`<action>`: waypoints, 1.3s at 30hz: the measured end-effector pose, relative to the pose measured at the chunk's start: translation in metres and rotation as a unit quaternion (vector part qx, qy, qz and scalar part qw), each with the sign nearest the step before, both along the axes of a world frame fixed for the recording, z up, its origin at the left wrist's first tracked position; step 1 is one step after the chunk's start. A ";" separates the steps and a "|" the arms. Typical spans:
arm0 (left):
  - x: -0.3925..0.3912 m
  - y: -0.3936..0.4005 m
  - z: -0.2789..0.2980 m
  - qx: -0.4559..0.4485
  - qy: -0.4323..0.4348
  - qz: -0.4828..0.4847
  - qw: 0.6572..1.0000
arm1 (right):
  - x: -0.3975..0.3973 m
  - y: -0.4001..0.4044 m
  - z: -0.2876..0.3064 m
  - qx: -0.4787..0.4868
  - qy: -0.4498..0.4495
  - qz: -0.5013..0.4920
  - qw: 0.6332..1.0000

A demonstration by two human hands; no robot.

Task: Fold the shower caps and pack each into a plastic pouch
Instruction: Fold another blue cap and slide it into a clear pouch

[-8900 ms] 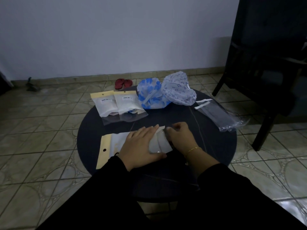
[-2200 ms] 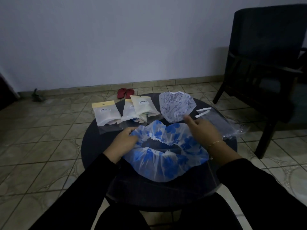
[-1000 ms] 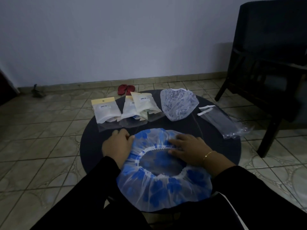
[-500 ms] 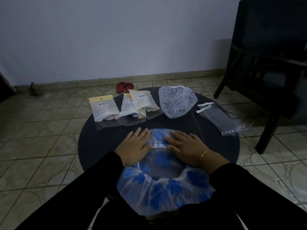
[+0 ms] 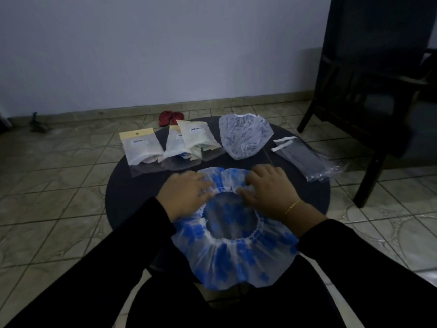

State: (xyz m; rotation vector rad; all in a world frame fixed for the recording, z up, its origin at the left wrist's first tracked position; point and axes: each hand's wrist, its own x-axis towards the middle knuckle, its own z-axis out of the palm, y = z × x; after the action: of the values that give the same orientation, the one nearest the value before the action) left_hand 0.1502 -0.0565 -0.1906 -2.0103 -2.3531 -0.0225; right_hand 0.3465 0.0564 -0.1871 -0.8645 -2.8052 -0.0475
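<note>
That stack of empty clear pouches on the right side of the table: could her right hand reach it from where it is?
Probably yes. The empty pouches lie just beyond the right hand, with only bare table between.

Black long sleeves (image 5: 113,256), thin gold bracelet (image 5: 292,206) on rt wrist.
</note>
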 end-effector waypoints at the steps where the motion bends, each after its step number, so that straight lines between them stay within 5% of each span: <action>1: 0.005 0.001 -0.009 -0.051 -0.010 0.020 0.998 | -0.001 -0.001 -0.006 -0.022 -0.012 0.029 0.999; 5: 0.010 -0.003 -0.035 -0.120 -0.067 0.076 0.988 | -0.001 0.004 -0.026 -0.140 -0.131 0.027 0.981; 9: 0.003 -0.002 -0.029 -0.118 -0.107 0.070 0.985 | -0.001 0.006 -0.023 -0.174 -0.141 0.009 0.975; 12: -0.010 -0.004 -0.019 -0.008 -0.173 0.110 0.979 | -0.002 0.005 -0.013 -0.153 -0.140 -0.016 0.978; 15: -0.031 -0.010 -0.012 0.070 -0.151 0.180 0.969 | 0.001 0.003 -0.001 -0.089 -0.151 -0.037 0.984; 19: -0.037 -0.015 -0.005 0.027 -0.200 0.278 0.939 | -0.002 -0.003 0.011 -0.034 -0.147 -0.059 0.987; 23: -0.028 -0.015 0.000 0.009 -0.219 0.304 0.927 | -0.011 -0.005 0.001 0.012 -0.020 -0.010 1.000; 25: -0.020 -0.016 0.002 0.011 -0.211 0.282 0.936 | -0.015 -0.005 -0.009 -0.034 -0.006 0.042 0.999; 29: -0.011 -0.019 -0.004 0.035 -0.285 0.331 0.899 | -0.018 0.000 -0.026 -0.153 -0.083 0.035 0.984; 35: -0.017 -0.022 -0.020 0.055 -0.274 0.313 0.907 | -0.019 0.005 -0.032 -0.181 -0.101 -0.022 0.978; 39: -0.026 -0.024 -0.020 0.111 -0.183 0.380 0.900 | -0.017 0.005 -0.032 -0.195 -0.091 -0.040 0.976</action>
State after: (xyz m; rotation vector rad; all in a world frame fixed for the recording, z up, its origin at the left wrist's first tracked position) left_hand 0.1245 -0.0806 -0.2107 -0.9413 -3.0196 -0.6490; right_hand 0.3299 0.0617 -0.2190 -1.1076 -3.0001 0.4480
